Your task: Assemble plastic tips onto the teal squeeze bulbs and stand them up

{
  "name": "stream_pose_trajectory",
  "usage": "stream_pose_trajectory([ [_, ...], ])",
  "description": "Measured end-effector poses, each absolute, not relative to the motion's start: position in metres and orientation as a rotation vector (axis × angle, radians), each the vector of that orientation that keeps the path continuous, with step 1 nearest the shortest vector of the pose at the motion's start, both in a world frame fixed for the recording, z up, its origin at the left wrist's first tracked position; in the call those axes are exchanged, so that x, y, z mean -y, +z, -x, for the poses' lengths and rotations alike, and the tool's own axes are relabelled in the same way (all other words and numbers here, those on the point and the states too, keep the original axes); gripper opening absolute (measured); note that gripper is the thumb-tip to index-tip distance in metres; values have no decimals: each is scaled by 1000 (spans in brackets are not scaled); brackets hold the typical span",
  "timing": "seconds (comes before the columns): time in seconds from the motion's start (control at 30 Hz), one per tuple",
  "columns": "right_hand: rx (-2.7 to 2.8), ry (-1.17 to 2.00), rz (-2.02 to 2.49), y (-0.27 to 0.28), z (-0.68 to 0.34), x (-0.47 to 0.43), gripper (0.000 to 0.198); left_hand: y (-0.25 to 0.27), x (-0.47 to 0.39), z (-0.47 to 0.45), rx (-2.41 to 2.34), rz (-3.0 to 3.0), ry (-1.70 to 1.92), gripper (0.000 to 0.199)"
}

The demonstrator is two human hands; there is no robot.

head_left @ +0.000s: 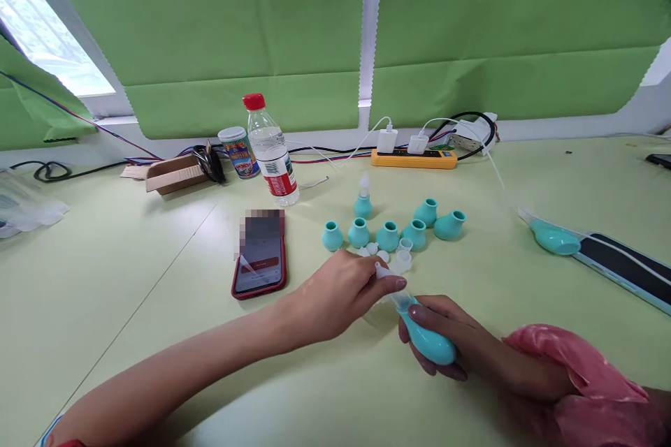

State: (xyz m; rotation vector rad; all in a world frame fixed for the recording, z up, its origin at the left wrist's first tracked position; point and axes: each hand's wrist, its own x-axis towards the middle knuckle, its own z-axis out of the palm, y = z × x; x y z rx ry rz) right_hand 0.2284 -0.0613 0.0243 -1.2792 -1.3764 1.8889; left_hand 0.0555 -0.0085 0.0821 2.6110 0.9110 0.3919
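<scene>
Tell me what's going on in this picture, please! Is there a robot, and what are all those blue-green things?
There's no robot here, just a person's two bare hands. The picture comes from a camera worn on the person's head, looking forward and down, so you see roughly what they see.

The right hand holds a teal bulb. The left hand pinches the clear tip at its narrow end.

On the pale table, more teal bulbs stand in a cluster, most with open necks. Around them you can see a phone, a bottle with a red cap and a yellow power strip.
</scene>
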Motion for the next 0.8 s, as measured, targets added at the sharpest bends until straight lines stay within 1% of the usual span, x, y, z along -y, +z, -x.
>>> stream_pose_trajectory([
  [0.17,1469,1761,1348,17,-228,59,39,79,0,-53,-1134,-2796,210,27],
  [0.27,1621,1494,1360,13,-230,58,33,69,-10,-53,-1144,-2728,132,30],
  [0.33,1705,1267,1348,12,-232,56,28,58,-18,-52,-1119,-2650,159,39],
  [0.37,1738,1181,1335,12,-233,56,26,53,-22,-52,-1115,-2630,181,39],
  [0.5,1870,1022,1239,15,-237,57,26,45,-28,-50,-1064,-2665,276,30],
  [0.57,1953,885,1199,15,-238,58,27,48,-25,-49,-1016,-2689,357,25],
  [0.63,2027,732,1190,12,-237,60,25,56,-20,-49,-932,-2664,469,24],
  [0.7,2073,646,1197,9,-236,61,22,63,-14,-49,-788,-2614,585,25],
  [0.8,2060,630,1217,7,-233,62,17,71,-7,-48,-563,-2592,661,25],
])
